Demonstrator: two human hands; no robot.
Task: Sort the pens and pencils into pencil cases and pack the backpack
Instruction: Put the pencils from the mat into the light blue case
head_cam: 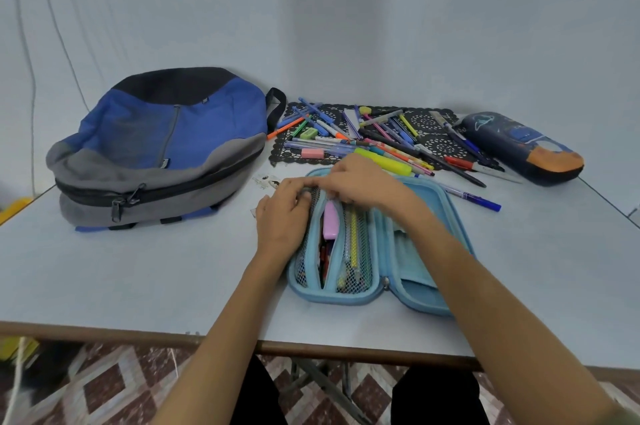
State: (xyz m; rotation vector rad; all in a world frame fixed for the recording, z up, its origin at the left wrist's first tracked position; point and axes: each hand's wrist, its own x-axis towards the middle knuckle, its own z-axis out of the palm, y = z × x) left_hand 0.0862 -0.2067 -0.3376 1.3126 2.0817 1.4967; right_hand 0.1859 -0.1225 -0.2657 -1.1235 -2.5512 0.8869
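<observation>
A light blue pencil case (pixel 408 286) lies unzipped flat on the table near me, its mesh pocket (pixel 349 251) holding pens and a pink eraser. My left hand (pixel 284 213) grips the far left edge of the mesh pocket. My right hand (pixel 360 182) pinches the pocket's far end, fingers curled. Behind it a pile of pens and pencils (pixel 374 140) covers a black lace mat (pixel 436 144). A dark space-print pencil case (pixel 523 147) lies shut at the right. A blue and grey backpack (pixel 156 147) lies at the left, zipped.
A blue pen (pixel 474 197) lies loose right of the open case. A small sticker or tag (pixel 266 181) sits by my left hand. The table's front edge (pixel 104 331) runs near me; patterned floor lies below.
</observation>
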